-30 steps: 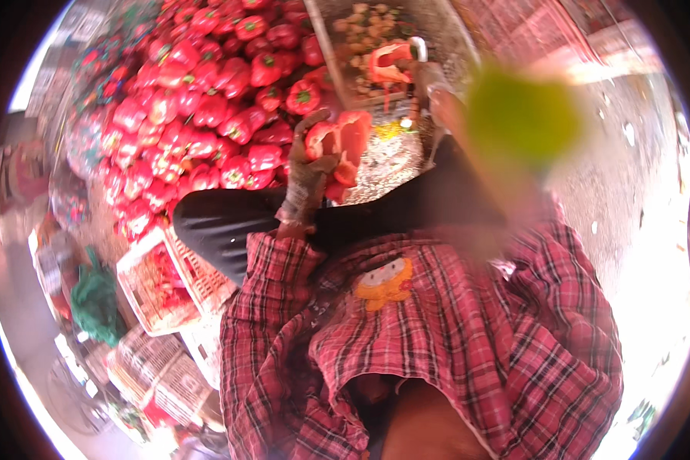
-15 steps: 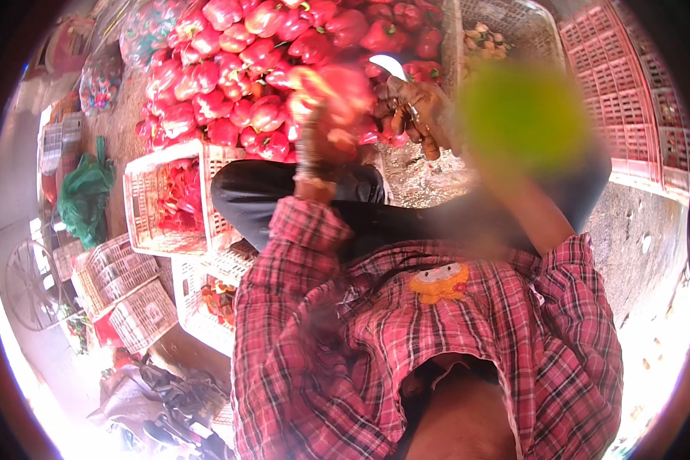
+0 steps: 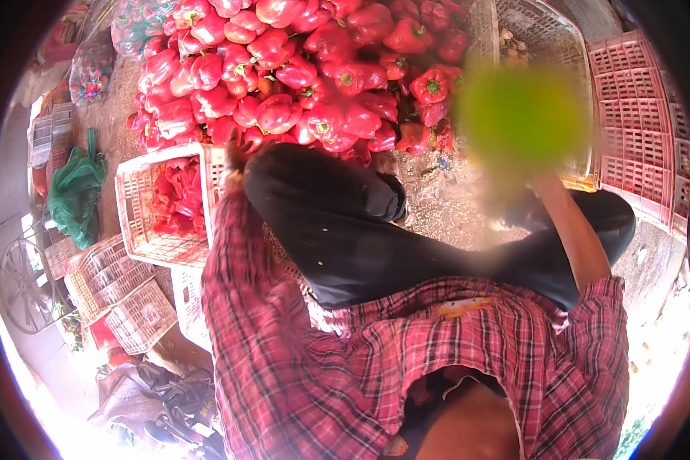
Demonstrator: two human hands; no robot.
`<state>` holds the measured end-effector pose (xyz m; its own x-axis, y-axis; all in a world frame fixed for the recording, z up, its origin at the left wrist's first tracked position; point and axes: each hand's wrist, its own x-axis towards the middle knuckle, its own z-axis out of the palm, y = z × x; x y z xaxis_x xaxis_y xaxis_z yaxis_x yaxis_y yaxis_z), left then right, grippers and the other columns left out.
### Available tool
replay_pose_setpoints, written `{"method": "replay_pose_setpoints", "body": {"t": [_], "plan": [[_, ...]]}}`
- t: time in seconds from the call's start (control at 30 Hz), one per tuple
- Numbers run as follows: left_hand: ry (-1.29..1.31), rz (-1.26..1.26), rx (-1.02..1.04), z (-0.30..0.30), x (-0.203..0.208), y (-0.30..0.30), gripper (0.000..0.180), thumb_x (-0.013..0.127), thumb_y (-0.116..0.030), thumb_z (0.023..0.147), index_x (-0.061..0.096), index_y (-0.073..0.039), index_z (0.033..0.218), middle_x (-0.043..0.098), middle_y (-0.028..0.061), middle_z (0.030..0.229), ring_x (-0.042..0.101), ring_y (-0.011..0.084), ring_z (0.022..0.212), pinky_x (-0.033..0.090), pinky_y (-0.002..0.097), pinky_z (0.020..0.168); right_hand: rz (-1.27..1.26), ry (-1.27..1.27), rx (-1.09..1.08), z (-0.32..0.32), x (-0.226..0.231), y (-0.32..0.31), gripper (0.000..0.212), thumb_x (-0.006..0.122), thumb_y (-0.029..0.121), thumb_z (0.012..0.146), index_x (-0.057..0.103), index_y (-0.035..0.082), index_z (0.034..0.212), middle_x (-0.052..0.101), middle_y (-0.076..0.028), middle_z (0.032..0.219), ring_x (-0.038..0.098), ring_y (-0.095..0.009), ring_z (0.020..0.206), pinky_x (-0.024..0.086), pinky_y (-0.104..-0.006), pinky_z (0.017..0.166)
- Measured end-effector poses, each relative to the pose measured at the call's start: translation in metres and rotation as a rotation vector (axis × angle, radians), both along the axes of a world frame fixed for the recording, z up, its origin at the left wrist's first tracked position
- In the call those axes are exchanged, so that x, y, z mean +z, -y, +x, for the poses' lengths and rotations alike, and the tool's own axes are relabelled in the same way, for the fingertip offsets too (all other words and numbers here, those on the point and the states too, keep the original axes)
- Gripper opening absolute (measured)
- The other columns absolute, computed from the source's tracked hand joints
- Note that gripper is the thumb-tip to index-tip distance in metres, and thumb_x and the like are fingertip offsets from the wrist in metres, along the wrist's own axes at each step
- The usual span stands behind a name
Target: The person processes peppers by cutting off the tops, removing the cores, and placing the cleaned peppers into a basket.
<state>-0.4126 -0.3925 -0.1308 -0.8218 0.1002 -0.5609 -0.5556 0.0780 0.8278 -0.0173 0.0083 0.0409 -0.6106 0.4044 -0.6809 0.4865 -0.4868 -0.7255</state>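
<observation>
My left hand [image 3: 236,157] is at the near left edge of a big heap of red bell peppers [image 3: 280,115], beside a pale plastic crate [image 3: 134,203]. Its dark fingers look spread, with nothing visible in them, and my raised knee hides part of it. Red pepper pieces [image 3: 180,199] lie inside that crate. At the right my bare forearm [image 3: 579,238] runs up beneath a blurred green patch [image 3: 523,115]. That patch covers my right hand, so neither its fingers nor anything in them shows.
A deep crate [image 3: 540,34] with small pale pieces stands at the far right. Red crates [image 3: 636,115] are stacked beside it. To the left are a green net bag [image 3: 77,195], more crates [image 3: 119,280] and a spoked wheel [image 3: 27,280]. My crossed legs [image 3: 322,222] fill the middle.
My left hand, which held a red bell pepper before the heap, has swung left to the crate; that pepper no longer shows in it. My right hand has drawn right and nearer, behind the green blur.
</observation>
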Motion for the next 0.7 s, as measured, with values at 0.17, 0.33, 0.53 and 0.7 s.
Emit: {"method": "replay_pose_setpoints", "body": {"t": [0.17, 0.33, 0.53, 0.7], "plan": [[-0.048, -0.161, -0.166, -0.015, -0.058, -0.113, 0.074, 0.068, -0.042, 0.076, 0.033, -0.003, 0.128, 0.046, 0.0178, 0.124, 0.047, 0.0379, 0.116, 0.045, 0.0523, 0.094, 0.168, 0.167, -0.076, 0.015, 0.006, 0.006, 0.036, 0.062, 0.033, 0.085, 0.057, 0.004, 0.106, 0.062, -0.004, 0.084, 0.053, -0.01, 0.06, 0.042, -0.0238, 0.046], [-0.091, -0.225, -0.096, -0.01, -0.072, -0.135, 0.067, 0.069, -0.032, 0.077, 0.036, -0.003, 0.128, 0.051, 0.0153, 0.116, 0.051, 0.0339, 0.111, 0.047, 0.0481, 0.093, 0.02, 0.191, -0.191, 0.059, -0.03, -0.024, 0.033, 0.057, 0.034, 0.091, 0.058, 0.004, 0.105, 0.062, -0.008, 0.08, 0.054, -0.013, 0.053, 0.042, -0.0251, 0.043], [-0.204, -0.031, 0.06, 0.03, -0.016, -0.18, 0.061, 0.07, -0.02, 0.078, 0.039, -0.003, 0.129, 0.058, 0.0124, 0.106, 0.055, 0.0291, 0.105, 0.048, 0.043, 0.092, 0.296, 0.112, -0.075, 0.066, 0.008, -0.015, 0.028, 0.055, 0.024, 0.092, 0.059, 0.001, 0.108, 0.057, -0.007, 0.068, 0.053, -0.012, 0.048, 0.039, -0.0264, 0.041], [-0.359, 0.325, -0.006, 0.08, 0.115, -0.21, 0.057, 0.07, -0.01, 0.079, 0.042, -0.003, 0.129, 0.064, 0.0099, 0.097, 0.059, 0.025, 0.1, 0.049, 0.0387, 0.091, 1.573, -0.215, 0.511, 0.03, 0.03, -0.019, 0.018, 0.059, 0.01, 0.086, 0.061, 0.003, 0.102, 0.058, -0.007, 0.076, 0.056, -0.014, 0.055, 0.042, -0.0286, 0.043]]}}
